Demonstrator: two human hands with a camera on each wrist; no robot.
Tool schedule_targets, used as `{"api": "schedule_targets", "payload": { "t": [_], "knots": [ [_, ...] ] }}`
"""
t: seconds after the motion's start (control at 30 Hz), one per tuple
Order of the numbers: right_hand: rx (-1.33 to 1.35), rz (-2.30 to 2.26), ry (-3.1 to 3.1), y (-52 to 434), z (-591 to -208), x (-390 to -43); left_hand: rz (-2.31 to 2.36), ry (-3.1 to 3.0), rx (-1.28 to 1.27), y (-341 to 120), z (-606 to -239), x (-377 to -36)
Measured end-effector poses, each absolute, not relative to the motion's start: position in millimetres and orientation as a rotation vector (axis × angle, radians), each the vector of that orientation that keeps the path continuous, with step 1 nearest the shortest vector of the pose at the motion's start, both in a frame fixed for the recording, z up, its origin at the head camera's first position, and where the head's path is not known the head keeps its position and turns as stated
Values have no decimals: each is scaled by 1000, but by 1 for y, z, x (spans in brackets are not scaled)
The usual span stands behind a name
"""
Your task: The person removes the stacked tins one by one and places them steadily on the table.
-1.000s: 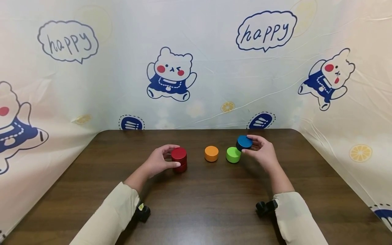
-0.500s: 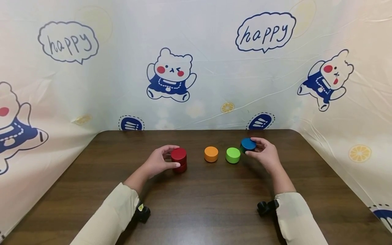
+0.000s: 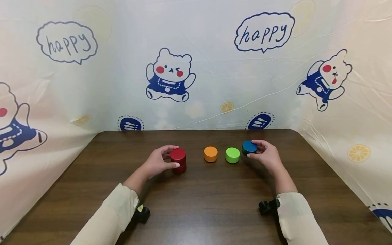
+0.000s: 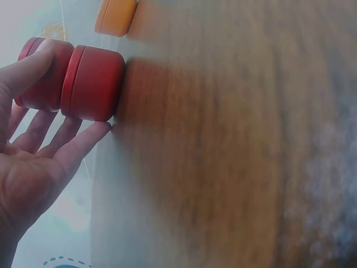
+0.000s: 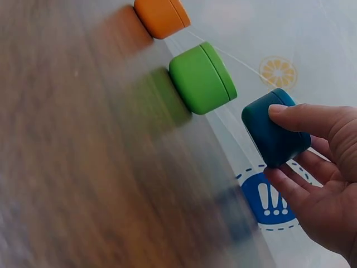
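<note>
Toward two o'clock on the table (image 3: pixel 199 204), the right hand (image 3: pixel 267 153) is partly closed, pinching the blue tin (image 3: pixel 249 148) just above the wood, thumb on the near side and fingers behind; a grip by the sides probably lets the flat top show. Toward ten o'clock, the left hand (image 3: pixel 157 160), likewise half curled, holds the upper red tin (image 3: pixel 178 156), which sits on the lower red tin (image 3: pixel 180 168); fingers reach behind both, apparently steadying the stack. At nine o'clock from the blue tin stands the green tin (image 3: pixel 232 155), then the orange tin (image 3: pixel 210 154), upright and apart, perhaps spaced for finger room. At twelve o'clock hangs a printed cloth (image 3: pixel 211 85).
</note>
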State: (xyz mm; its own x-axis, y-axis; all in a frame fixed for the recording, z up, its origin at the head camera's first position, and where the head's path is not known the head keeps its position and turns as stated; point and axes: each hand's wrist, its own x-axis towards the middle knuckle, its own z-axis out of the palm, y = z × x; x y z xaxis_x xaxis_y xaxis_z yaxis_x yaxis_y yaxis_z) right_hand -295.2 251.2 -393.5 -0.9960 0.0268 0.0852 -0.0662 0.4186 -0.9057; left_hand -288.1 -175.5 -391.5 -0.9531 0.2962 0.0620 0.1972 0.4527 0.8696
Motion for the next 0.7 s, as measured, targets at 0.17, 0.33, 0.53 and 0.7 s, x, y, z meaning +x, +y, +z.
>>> {"api": "schedule_targets", "payload": {
  "t": [0.17,0.33,0.53,0.7],
  "knots": [
    [31,1617,-2617,257,-396,-295,1526,2597,435,-176,-393,-289],
    [24,1583,-2685,260,-398,-295,1525,2598,423,-176,-393,-288],
    [2,1555,-2731,261,-400,-297,1524,2601,427,-175,-392,-287],
    [-3,1531,-2762,266,-401,-297,1525,2604,436,-175,-392,-287]
  ]
}}
